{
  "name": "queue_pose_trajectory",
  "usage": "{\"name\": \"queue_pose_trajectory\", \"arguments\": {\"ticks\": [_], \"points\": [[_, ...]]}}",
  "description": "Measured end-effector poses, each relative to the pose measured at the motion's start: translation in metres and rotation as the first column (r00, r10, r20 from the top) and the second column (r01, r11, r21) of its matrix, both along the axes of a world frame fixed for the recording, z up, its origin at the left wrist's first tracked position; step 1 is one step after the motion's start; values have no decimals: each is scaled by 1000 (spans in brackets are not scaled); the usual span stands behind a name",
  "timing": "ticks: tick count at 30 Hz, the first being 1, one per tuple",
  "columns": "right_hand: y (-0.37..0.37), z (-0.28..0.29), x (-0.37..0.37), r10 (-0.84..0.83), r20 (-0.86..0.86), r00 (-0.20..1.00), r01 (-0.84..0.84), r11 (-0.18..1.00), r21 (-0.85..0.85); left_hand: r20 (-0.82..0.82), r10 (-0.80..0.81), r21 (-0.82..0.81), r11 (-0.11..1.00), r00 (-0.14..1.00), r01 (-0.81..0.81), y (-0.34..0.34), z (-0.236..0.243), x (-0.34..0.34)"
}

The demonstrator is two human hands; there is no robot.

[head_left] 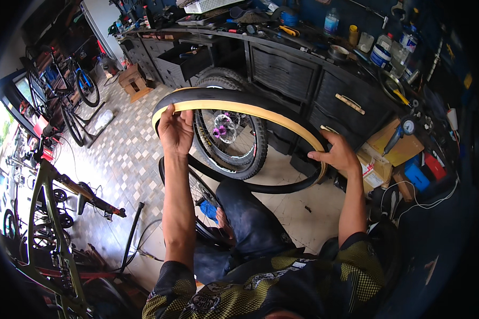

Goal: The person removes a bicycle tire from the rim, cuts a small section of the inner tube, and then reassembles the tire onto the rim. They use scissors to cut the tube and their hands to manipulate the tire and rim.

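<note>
A loose bicycle tire [234, 101], black with a tan sidewall, is held up in front of me as a large tilted ring. My left hand [176, 130] grips its left side, with fingertips curled on the tan sidewall. On the opposite side, my right hand [339, 153] has the tire between thumb and fingers. Its lower black stretch hangs just above my knee. Behind the ring, a mountain bike wheel [262, 143] with a purple hub leans by the cabinets, and another knobby tire shows behind it. A spoked wheel [199, 186] stands beside my leg, near a blue cloth [208, 211].
A dark workbench [282, 66] with drawers, bottles and tools runs along the back. Cardboard boxes [394, 143] and a pressure gauge [407, 126] are at right. A green bike frame [48, 212] stands close on the left; more bicycles [85, 87] are farther back.
</note>
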State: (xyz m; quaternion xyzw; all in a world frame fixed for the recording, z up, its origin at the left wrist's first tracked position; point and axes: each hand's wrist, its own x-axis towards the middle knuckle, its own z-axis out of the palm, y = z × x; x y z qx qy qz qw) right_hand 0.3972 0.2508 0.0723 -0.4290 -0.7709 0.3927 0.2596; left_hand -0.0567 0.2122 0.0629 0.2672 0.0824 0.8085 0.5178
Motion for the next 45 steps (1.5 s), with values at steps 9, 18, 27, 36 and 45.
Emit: {"name": "queue_pose_trajectory", "arguments": {"ticks": [9, 18, 27, 36, 45], "points": [[24, 72, -31, 104, 170, 980, -179, 832, 525, 197, 0, 49, 999, 980, -10, -15, -40, -59], [88, 252, -132, 162, 339, 927, -371, 537, 757, 302, 25, 74, 996, 953, -49, -63, -34, -63], [77, 413, -205, -53, 541, 840, -525, 174, 833, -198, 611, -70, 771, 766, -633, -175, -67, -70], [9, 455, -210, -258, 496, 829, -490, 92, 867, -813, 344, 7, 814, 470, -581, -140, -137, -12], [33, 441, -151, 288, -39, 957, -236, 849, 472, -987, 117, 136, 973, 109, 188, -160, -28, 103]]}}
